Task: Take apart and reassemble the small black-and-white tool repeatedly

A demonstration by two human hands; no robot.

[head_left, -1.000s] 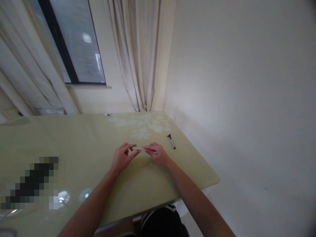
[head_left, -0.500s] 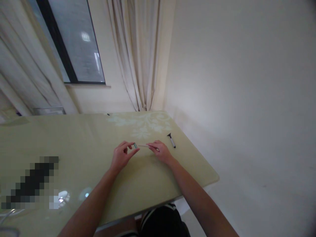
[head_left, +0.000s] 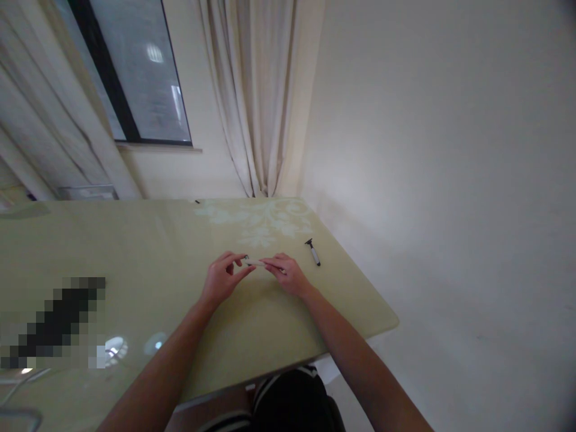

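Observation:
Between the thumb and index finger of my left hand (head_left: 224,277) is a small dark-edged piece (head_left: 246,258), which looks like a razor head. My right hand (head_left: 288,273) pinches a slim pale stick (head_left: 255,262). The tip of the stick points left and meets or overlaps the small piece; whether it is joined to it I cannot make out. Fingers cover the stick's right end. Just right of my right hand, a razor (head_left: 314,252) with a black head and grey handle lies on the table.
Both hands are above a glossy pale-green table (head_left: 252,336) with a white floral pattern near its far corner. A blurred-out dark object (head_left: 58,321) lies at the left, with a cable near it. A small black item (head_left: 197,201) is at the far edge. A wall (head_left: 432,180) rises on the right.
The pale stick in my right hand has moved left, closing the gap to the small piece in my left hand. My left hand has barely moved.

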